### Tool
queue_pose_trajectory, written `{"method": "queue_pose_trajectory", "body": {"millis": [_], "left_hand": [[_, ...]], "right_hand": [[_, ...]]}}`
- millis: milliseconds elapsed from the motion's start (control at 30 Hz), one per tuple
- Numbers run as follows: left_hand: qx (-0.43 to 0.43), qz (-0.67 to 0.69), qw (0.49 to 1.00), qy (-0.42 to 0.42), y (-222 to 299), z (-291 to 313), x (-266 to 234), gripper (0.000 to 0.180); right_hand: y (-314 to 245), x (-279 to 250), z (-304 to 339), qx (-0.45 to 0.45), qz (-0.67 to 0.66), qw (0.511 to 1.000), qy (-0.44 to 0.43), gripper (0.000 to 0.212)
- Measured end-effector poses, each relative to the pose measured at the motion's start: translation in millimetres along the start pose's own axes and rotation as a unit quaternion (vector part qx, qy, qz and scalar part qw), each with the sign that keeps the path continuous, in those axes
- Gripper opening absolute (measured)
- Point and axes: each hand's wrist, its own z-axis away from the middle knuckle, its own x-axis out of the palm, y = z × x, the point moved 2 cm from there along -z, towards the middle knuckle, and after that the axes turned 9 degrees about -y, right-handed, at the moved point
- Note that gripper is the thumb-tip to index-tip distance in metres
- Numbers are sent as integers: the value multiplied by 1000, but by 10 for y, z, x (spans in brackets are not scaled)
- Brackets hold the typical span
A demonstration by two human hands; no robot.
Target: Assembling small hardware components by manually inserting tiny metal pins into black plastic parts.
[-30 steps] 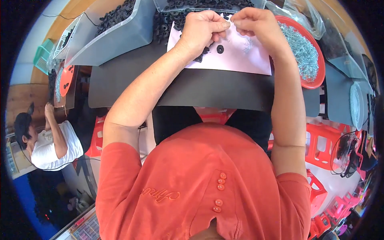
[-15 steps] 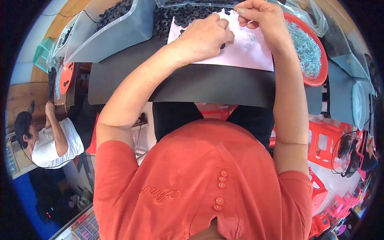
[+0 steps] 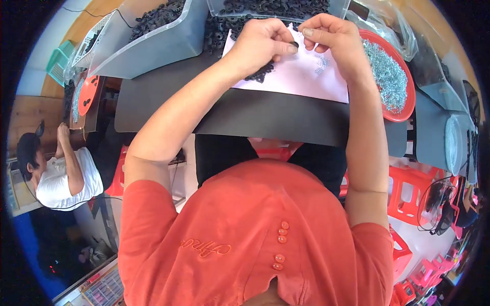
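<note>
My left hand (image 3: pixel 261 47) pinches a small round black part (image 3: pixel 294 45) between thumb and fingertips, above a pale sheet of paper (image 3: pixel 301 85). Close by on the right, my right hand (image 3: pixel 334 45) has its thumb and forefinger pressed together; anything between them is too small to make out. Beneath my left hand, a heap of black parts (image 3: pixel 261 73) lies on the paper. A few tiny pale-blue pieces (image 3: pixel 321 65) are scattered on the sheet beside my right wrist. Many more such pieces (image 3: pixel 386 76) fill a round red tray (image 3: pixel 411 97) to the right.
A translucent bin (image 3: pixel 153 53) of black parts stands at the left, another bin (image 3: pixel 278 7) at the back. Plastic bags (image 3: pixel 398 30) lie behind the tray. Along the front runs the dark tabletop (image 3: pixel 286 115). A co-worker (image 3: pixel 66 173) sits at the far left; red stools (image 3: pixel 408 196) stand right.
My left hand has turned and come closer to my right hand, now showing the black part in its fingertips. The heap of black parts on the paper has come into sight.
</note>
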Motion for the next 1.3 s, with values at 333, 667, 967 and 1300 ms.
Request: {"method": "queue_pose_trajectory", "body": {"millis": [333,667,967,1300], "left_hand": [[-15,231,973,21,-129,-55,-41,13],[-18,311,949,43,-286,-32,-258,14],[-27,391,908,146,-432,-66,-473,8],[17,343,931,123,-531,-144,-380,13]], "right_hand": [[39,143,-44,-43,11,998,34,12],[40,388,-80,-208,220,952,41,21],[294,325,-117,-56,576,815,-14,13],[339,480,-348,-42,557,829,15,13]]}}
